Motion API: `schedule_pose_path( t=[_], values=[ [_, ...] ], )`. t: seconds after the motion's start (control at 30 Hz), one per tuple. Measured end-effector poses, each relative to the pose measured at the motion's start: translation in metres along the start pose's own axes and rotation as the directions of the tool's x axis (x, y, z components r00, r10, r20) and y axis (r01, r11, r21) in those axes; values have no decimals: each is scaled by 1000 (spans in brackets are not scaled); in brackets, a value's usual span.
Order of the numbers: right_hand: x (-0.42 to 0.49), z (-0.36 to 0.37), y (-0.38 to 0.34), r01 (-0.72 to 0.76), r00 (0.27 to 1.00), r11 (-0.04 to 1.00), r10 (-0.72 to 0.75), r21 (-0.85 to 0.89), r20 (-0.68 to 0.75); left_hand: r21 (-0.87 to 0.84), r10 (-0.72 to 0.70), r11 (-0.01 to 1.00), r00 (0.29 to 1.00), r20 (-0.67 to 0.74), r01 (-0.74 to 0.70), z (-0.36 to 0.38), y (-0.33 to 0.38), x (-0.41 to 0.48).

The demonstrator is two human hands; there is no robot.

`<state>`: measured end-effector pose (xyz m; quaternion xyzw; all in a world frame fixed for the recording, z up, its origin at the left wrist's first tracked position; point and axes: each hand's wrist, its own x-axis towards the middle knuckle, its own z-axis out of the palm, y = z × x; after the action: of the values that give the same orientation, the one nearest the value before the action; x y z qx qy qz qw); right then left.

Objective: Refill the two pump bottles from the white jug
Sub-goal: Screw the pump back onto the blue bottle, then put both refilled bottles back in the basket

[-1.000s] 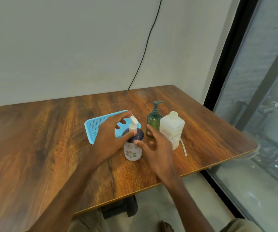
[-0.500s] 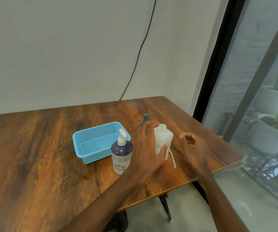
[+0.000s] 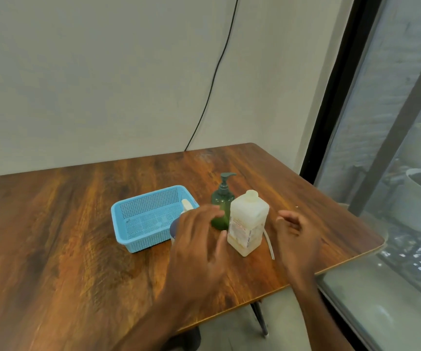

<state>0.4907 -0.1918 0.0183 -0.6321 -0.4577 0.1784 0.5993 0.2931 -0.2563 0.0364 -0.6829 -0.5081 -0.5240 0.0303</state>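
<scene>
Head view shows both bare hands flanking the square white plastic jug (image 3: 248, 222), which stands upright near the right front of the brown wood-grain table (image 3: 52, 236). The left hand (image 3: 199, 247) hangs just left of the jug with its fingers spread and loose, gripping nothing; its thumb tip lies close against the jug's lower left wall, though motion blur leaves contact uncertain. The right hand (image 3: 296, 236) sits just right of the jug, fingers half curled but apart, also empty. This two-sided stance looks like preparation to steady the body with one hand and work the cap with the other.

Just behind the jug stands the dark green translucent pump bottle (image 3: 222, 206), pump still fitted. The second pump bottle, navy-shouldered with a white pump (image 3: 186, 207), is mostly hidden behind the left hand, standing against the near right corner of the pale blue perforated plastic basket (image 3: 143, 219). A thin white tube (image 3: 269, 243) lies flat on the table right of the jug. Grouping all three containers close together keeps pouring reach short. Neither bottle appears opened, so refilling seems not yet begun.
</scene>
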Motion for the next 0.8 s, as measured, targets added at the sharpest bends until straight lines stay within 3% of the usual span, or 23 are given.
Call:
schedule_pose_path(
  t=[0.1, 0.2, 0.27, 0.4, 0.57, 0.67, 0.73, 0.8],
  values=[
    [-39, -12, -21, 116, 992, 983, -107, 142, -70, 36, -29, 999, 990, -140, 34, -16, -15, -19],
    [-56, -7, -45, 232, 971, 958, -238, 166, 20, 19, -319, 947, 945, -66, 321, -17, -36, -23],
    [-57, 3, -60, 264, 950, 952, -284, 155, 129, 50, -433, 901, 901, 23, 431, -13, -52, -22],
    [-56, 31, -78, 264, 905, 961, -276, 83, 324, -22, -422, 903, 897, 130, 428, -10, -71, -17],
    [-62, 66, -71, 184, 845, 982, -143, -29, 515, -122, -417, 898, 906, 75, 423, -24, -78, -9],
    [-67, 80, -66, 224, 816, 974, -162, -46, 555, -165, -416, 896, 909, 13, 413, -44, -84, 5],
    [-68, 93, -61, 338, 751, 938, -218, -78, 623, -165, -411, 900, 911, -17, 403, -63, -89, 22],
    [-69, 111, -60, 468, 632, 875, -229, -129, 740, -106, -400, 912, 917, -10, 396, -82, -100, 40]
  ],
)
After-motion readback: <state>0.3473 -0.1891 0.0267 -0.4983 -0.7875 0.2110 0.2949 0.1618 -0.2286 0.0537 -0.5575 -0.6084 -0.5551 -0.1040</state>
